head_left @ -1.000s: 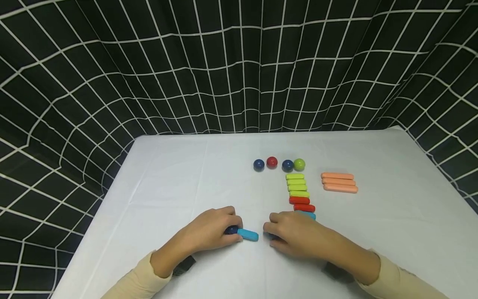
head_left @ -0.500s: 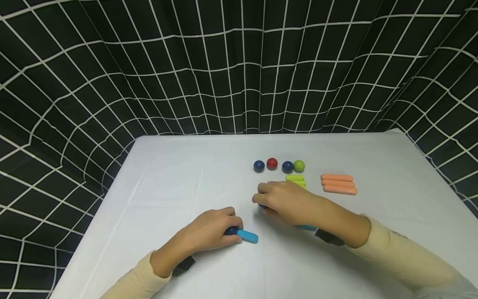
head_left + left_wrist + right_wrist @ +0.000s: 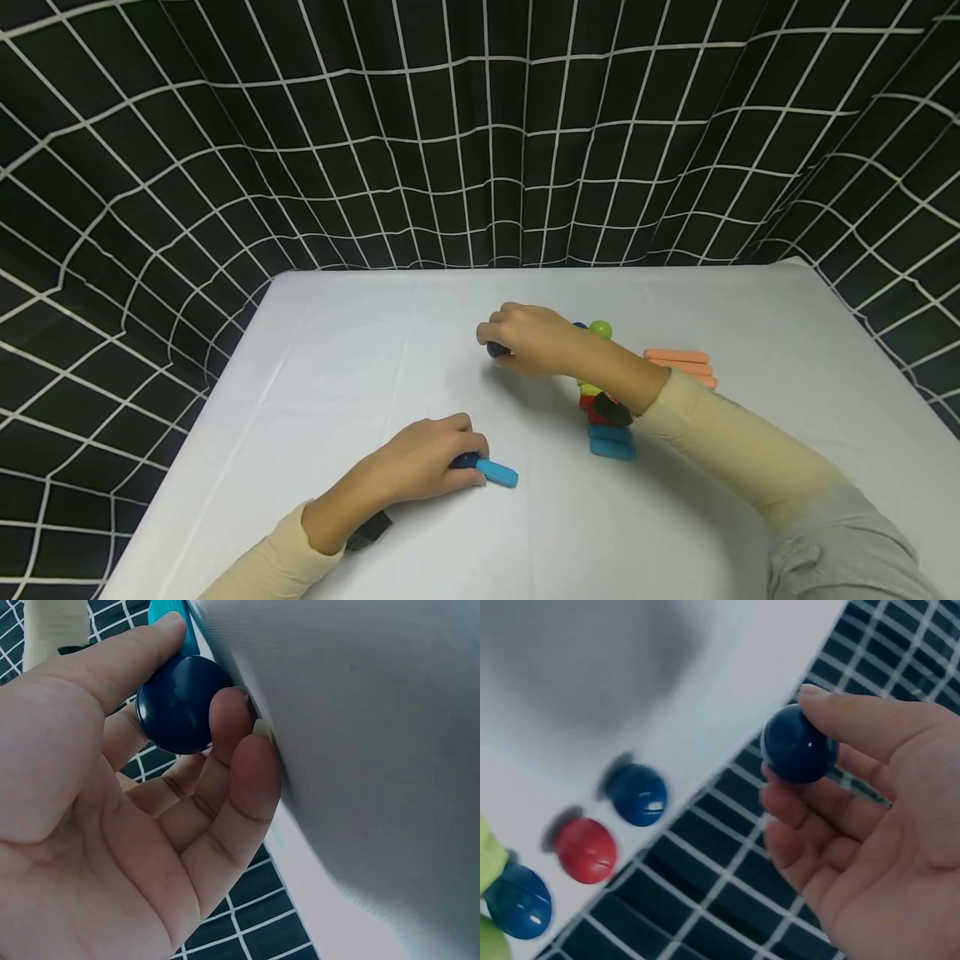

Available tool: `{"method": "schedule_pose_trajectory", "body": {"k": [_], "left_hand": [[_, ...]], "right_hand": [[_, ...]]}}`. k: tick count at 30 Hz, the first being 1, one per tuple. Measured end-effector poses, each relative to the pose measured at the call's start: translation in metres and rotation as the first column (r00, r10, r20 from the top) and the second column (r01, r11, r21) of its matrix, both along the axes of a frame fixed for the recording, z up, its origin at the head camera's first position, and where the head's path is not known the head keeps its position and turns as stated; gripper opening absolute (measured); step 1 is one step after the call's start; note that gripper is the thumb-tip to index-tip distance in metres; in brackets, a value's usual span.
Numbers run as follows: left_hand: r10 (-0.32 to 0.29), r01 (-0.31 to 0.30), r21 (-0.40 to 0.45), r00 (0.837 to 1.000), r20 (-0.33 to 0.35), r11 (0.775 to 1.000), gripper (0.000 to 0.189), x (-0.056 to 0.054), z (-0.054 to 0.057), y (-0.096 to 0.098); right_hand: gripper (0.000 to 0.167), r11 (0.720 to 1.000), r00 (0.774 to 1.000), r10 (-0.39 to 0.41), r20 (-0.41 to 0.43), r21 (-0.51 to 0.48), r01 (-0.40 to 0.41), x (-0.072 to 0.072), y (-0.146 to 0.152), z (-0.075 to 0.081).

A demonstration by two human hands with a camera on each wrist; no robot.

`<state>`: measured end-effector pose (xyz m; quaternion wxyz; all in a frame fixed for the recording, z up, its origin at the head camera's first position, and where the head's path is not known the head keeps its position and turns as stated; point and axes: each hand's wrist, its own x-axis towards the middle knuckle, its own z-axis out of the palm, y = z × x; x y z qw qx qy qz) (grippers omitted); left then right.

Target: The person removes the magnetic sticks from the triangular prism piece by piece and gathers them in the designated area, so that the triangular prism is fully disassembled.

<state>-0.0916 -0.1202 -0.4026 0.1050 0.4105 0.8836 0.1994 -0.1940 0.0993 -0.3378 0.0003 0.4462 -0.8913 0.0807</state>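
Note:
My left hand (image 3: 427,462) rests at the front of the white table, fingers curled round a dark blue ball (image 3: 184,705). A light blue stick (image 3: 498,472) lies against that ball and points right; the thumb tip touches it in the left wrist view. Farther back, my right hand (image 3: 536,340) pinches another dark blue ball (image 3: 801,744) between thumb and fingers, held above the tabletop. In the right wrist view, a row beside it has a blue ball (image 3: 639,795), a red ball (image 3: 587,850) and another blue ball (image 3: 520,901).
A green ball (image 3: 600,330) stands behind the right wrist. Under the right forearm runs a column of short sticks, yellow-green, red and blue (image 3: 612,450), partly hidden. Peach sticks (image 3: 677,357) lie to the right. A black gridded curtain (image 3: 480,150) surrounds the table.
My right hand has moved from the front of the table to the back and left, carrying the dark blue ball over the row. The left hand has stayed in place.

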Motion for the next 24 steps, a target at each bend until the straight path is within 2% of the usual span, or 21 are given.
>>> {"method": "schedule_pose_trajectory", "body": {"k": [5,11,18,24], "left_hand": [[-0.002,0.002,0.003,1.000,0.016,1.000,0.013,0.001,-0.001,0.001],[0.007,-0.007,0.003,0.999,0.031,1.000,0.012,0.001,-0.001,0.000],[0.012,-0.012,-0.001,0.999,0.033,1.000,0.012,0.001,-0.001,-0.001],[0.007,-0.007,-0.002,1.000,0.027,1.000,0.012,0.000,0.000,-0.002]], "right_hand": [[0.028,0.998,0.997,-0.051,0.052,-0.022,0.052,-0.020,-0.006,-0.012],[0.031,0.998,0.995,-0.058,0.076,-0.020,0.060,-0.033,-0.016,-0.019],[0.029,0.999,0.992,-0.051,0.118,0.010,0.050,-0.044,-0.026,-0.025],[0.031,0.997,0.986,-0.057,0.155,0.067,0.047,-0.047,-0.027,-0.031]]}}
